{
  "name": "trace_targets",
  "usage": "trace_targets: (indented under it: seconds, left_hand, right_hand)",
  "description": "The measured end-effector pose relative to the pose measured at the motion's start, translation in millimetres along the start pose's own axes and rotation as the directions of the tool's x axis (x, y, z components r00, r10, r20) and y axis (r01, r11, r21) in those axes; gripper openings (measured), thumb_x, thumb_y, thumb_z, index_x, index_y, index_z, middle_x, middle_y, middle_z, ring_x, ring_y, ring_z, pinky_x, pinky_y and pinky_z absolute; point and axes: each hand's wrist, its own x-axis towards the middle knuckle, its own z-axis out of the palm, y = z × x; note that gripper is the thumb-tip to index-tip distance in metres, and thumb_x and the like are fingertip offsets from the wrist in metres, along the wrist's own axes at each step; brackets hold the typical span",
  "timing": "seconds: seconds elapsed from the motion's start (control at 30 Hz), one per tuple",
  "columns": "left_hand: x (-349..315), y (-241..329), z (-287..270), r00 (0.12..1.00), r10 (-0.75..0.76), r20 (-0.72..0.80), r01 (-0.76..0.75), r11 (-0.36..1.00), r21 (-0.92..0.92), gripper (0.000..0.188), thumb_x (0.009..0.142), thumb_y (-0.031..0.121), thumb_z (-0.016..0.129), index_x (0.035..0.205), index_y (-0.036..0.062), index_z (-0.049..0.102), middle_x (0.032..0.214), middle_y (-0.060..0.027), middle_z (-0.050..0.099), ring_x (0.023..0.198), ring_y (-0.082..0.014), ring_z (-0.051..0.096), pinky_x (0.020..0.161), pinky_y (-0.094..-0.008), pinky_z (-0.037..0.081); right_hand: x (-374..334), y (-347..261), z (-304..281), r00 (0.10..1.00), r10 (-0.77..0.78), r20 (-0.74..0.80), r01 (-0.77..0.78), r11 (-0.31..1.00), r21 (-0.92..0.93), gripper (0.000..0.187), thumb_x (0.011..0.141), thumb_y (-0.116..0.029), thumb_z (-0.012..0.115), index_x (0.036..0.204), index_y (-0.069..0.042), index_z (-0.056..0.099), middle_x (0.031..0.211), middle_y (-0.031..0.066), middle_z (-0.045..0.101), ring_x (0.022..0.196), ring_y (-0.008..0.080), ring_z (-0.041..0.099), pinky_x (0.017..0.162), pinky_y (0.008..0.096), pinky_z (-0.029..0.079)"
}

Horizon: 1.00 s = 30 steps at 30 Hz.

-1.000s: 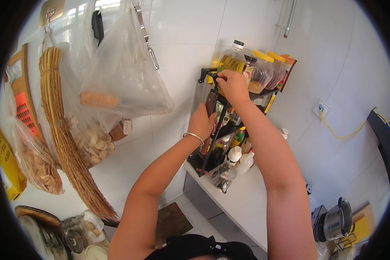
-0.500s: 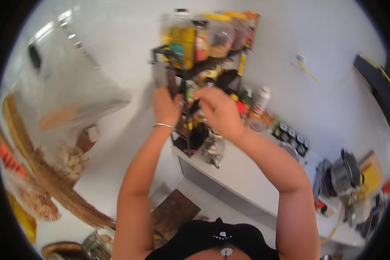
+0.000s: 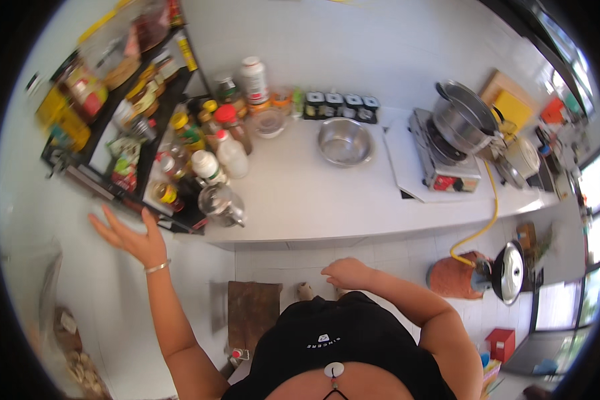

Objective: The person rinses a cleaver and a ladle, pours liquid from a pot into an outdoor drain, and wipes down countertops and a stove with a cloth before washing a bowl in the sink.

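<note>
My left hand [image 3: 132, 241] is open, its fingers spread beside the lower front edge of a black spice rack [image 3: 100, 183]. It holds nothing, and I cannot tell if a fingertip touches the frame. My right hand [image 3: 349, 273] hangs before my body below the counter edge, fingers loosely curled together, with nothing seen in it. The rack bears a yellow oil bottle [image 3: 63, 120], a large jar [image 3: 110, 57] and a green-and-red packet [image 3: 125, 160]. Next to it stand a glass pitcher [image 3: 221, 205], a white bottle [image 3: 232, 155] and a red-capped jar [image 3: 235, 127].
On the white counter [image 3: 300, 207] are a metal bowl [image 3: 345, 142], a black holder with seasoning boxes [image 3: 341, 107] and a gas stove [image 3: 447, 167] with a steel pot [image 3: 465, 110]. A yellow hose [image 3: 493, 200] runs down to a gas cylinder [image 3: 453, 277]. A brown board [image 3: 253, 310] lies low by my feet.
Both hands have come away from the rack. My right hand has dropped to before my body; the left has opened below the rack. The view has swung right, showing the counter and stove.
</note>
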Motion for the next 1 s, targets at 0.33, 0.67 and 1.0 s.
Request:
trace_targets:
  seconds: [0.33, 0.67, 1.0]
  left_hand:
    - [-127.4, 162.0, 48.2, 0.904, 0.274, 0.329, -0.116, 0.896, -0.429, 0.049, 0.077, 0.016, 0.057, 0.123, 0.0034, 0.049, 0.142, -0.0247, 0.028, 0.131, -0.0395, 0.027, 0.105, -0.0571, 0.016]
    - [-237.2, 405.8, 11.1, 0.556, 0.662, 0.503, -0.063, 0.637, -0.768, 0.039, 0.068, 0.009, 0.062, 0.107, 0.0053, 0.057, 0.140, -0.0207, 0.034, 0.126, -0.0356, 0.035, 0.105, -0.0558, 0.018]
    - [-266.3, 591.9, -4.3, 0.359, 0.867, 0.346, -0.051, 0.389, -0.920, 0.034, 0.068, 0.013, 0.064, 0.102, 0.0081, 0.061, 0.134, -0.0178, 0.042, 0.123, -0.0301, 0.042, 0.103, -0.0550, 0.022]
  right_hand:
    - [-132.8, 45.4, 84.3, 0.919, 0.389, 0.061, -0.394, 0.910, 0.128, 0.022, 0.082, -0.024, 0.053, 0.095, -0.007, 0.060, 0.088, 0.0159, 0.063, 0.089, 0.0342, 0.060, 0.077, 0.0451, 0.048]
    - [-311.8, 119.7, 136.3, 0.647, 0.758, -0.086, -0.672, 0.620, 0.405, 0.025, 0.079, -0.026, 0.055, 0.093, -0.006, 0.063, 0.090, 0.0163, 0.065, 0.089, 0.0335, 0.062, 0.076, 0.0446, 0.049]
    - [-466.0, 163.3, 163.1, 0.376, 0.923, -0.078, -0.801, 0.366, 0.473, 0.036, 0.082, -0.032, 0.059, 0.107, -0.006, 0.060, 0.097, 0.0180, 0.064, 0.094, 0.0352, 0.059, 0.080, 0.0444, 0.047]
